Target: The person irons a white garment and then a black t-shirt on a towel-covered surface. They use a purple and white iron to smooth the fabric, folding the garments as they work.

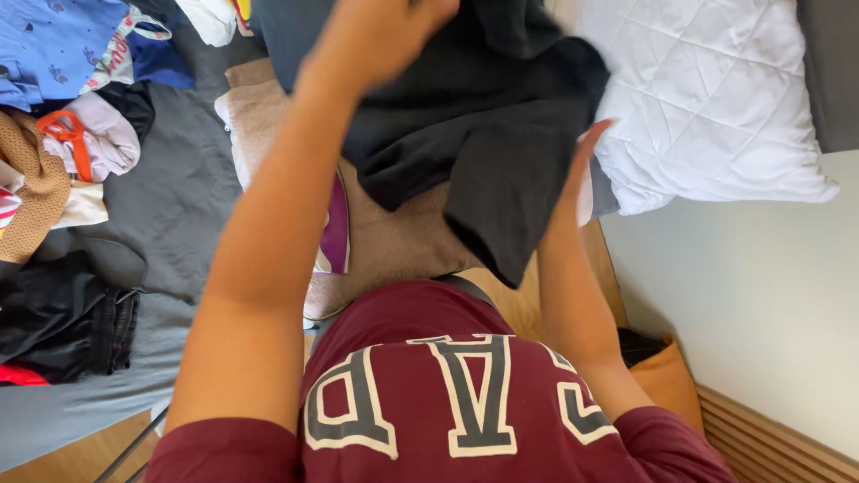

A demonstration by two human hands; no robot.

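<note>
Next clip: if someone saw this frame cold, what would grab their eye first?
First the dark garment, held up at top centre by both raised hands: the left hand grips its upper edge and the right hand its side. Next the white quilted pillow at upper right. Then the heap of mixed clothes on the grey sheet at left.

Pretty bright daylight overall, warm on the arms, and the white quilted pillow (716, 98) is nearly blown out. The left hand (380, 31) and dark garment (483, 116) are smeared with motion blur, while the edges stay reasonably sharp.
</note>
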